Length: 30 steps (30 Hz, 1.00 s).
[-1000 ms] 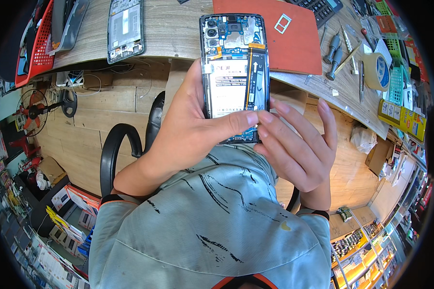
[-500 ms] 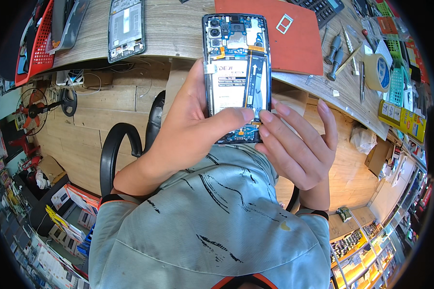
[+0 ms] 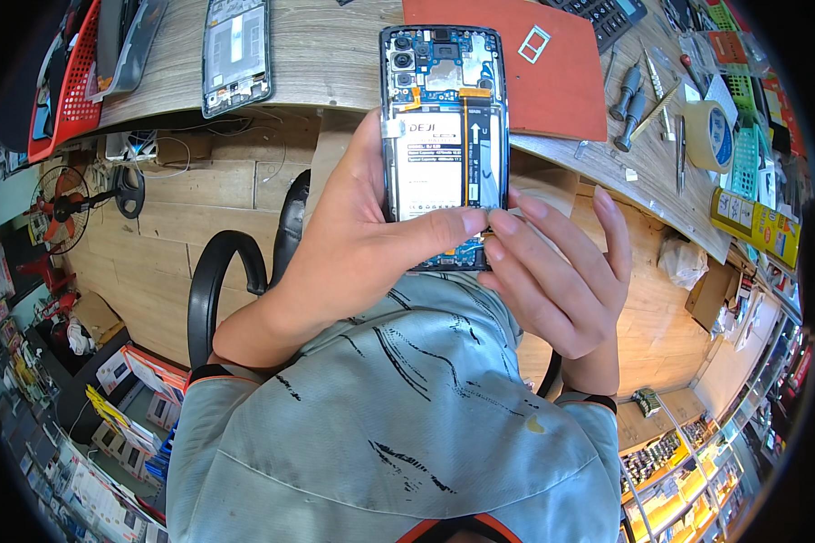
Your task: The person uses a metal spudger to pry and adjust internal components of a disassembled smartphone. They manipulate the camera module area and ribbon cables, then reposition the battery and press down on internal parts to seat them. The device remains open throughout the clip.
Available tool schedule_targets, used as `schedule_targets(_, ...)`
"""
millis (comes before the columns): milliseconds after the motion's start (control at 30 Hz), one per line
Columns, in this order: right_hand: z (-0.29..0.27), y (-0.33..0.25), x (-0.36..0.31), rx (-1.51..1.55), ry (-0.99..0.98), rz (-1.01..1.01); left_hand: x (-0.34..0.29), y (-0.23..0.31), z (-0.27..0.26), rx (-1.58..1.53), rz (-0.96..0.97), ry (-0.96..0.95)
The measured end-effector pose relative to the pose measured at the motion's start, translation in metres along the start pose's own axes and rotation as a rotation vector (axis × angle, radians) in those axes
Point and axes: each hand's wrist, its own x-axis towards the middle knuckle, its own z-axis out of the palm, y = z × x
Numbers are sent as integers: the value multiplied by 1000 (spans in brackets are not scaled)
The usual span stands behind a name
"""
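An opened smartphone [image 3: 430,185], its back cover off, is held upright in front of me. It shows a blue circuit board [image 3: 426,59] with camera modules at the top and a white-labelled battery [image 3: 430,167] in the middle. A dark ribbon cable with orange ends [image 3: 472,136] runs lengthwise over the battery's right side. My left hand [image 3: 371,217] is closed round the phone's left side, its thumb pressing near the cable's lower end. My right hand [image 3: 561,276] has its thumb and nearest fingers at the lower right edge, the little finger raised. Its fingertips partly hide the cable's lower end.
An orange-red mat [image 3: 566,90] with a SIM tray [image 3: 533,45] lies on the wooden table. Another phone housing [image 3: 236,59] is at the left. Screwdrivers [image 3: 627,95], a tape roll [image 3: 708,136] and a yellow can [image 3: 756,226] crowd the right. A chair armrest [image 3: 210,281] stands at left.
The ribbon cable has straightened, its upper orange end shifting slightly left on the phone. My left thumb has moved a little right and down. The phone itself has stayed almost in place.
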Motion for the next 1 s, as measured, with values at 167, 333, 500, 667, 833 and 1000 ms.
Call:
schedule_targets(167,-1,0,0,19,-21,7,0,1,2,-9,-24,50)
schedule_targets(333,-1,3,3,65,3,-21,1,2,-2,13,-34,-5)
schedule_targets(500,4,6,4,137,51,-13,0,4,-1,-1,-54,11)
schedule_targets(667,9,7,4,237,113,24,1,4,-5,10,-61,-25)
schedule_targets(833,12,10,3,329,120,48,2,2,-6,33,-46,-32)
schedule_targets(1000,12,11,0,393,124,57,1,5,-1,-55,-47,-35)
